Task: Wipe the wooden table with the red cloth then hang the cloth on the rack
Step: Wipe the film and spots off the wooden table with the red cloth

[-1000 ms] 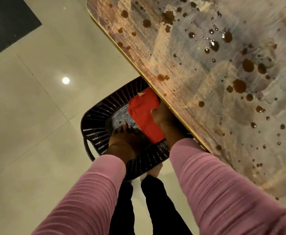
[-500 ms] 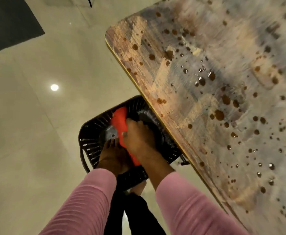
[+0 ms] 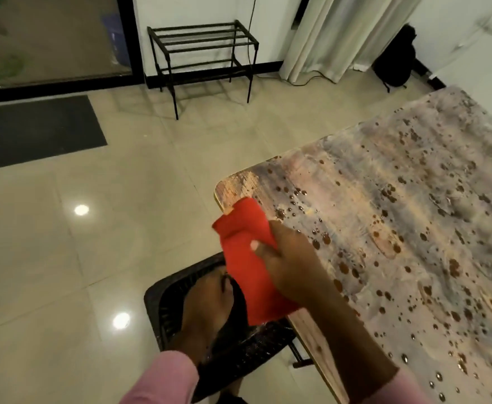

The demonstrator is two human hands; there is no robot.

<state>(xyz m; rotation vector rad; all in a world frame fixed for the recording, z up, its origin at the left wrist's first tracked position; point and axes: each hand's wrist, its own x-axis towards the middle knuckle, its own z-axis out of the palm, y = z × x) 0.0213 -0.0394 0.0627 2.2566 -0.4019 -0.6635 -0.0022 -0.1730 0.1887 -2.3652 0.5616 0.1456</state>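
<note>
The person stands at the corner of the table (image 3: 399, 217), whose worn wooden top is covered in brown spots and beads of liquid. Their right hand (image 3: 292, 268) grips the cloth (image 3: 246, 258), with its fingers (image 3: 263, 252) curled round the red fabric and clamped on it near the middle. The cloth is folded into a long strip and held up at the table's left edge. Its upper end lies over the corner of the top, though I cannot tell whether it touches the wood, and its lower end hangs down past the edge above the basket (image 3: 163, 304).

The basket is dark and slatted. It sits on the floor (image 3: 64, 258) just beside the table, partly tucked under its edge. The left hand (image 3: 209, 301) is low down at the basket, back upward. It is too blurred to tell whether its fingers are apart or closed on anything. A pink sleeve (image 3: 163, 377) covers that arm.

Across the room, well apart from the table, the black rack (image 3: 201, 51) stands against the white wall. A dark mat (image 3: 34, 129) lies on the pale glossy tiles to its left. A pale curtain (image 3: 329, 33) hangs to the right of the rack, and a black bag (image 3: 396, 59) sits on the floor beyond it.
</note>
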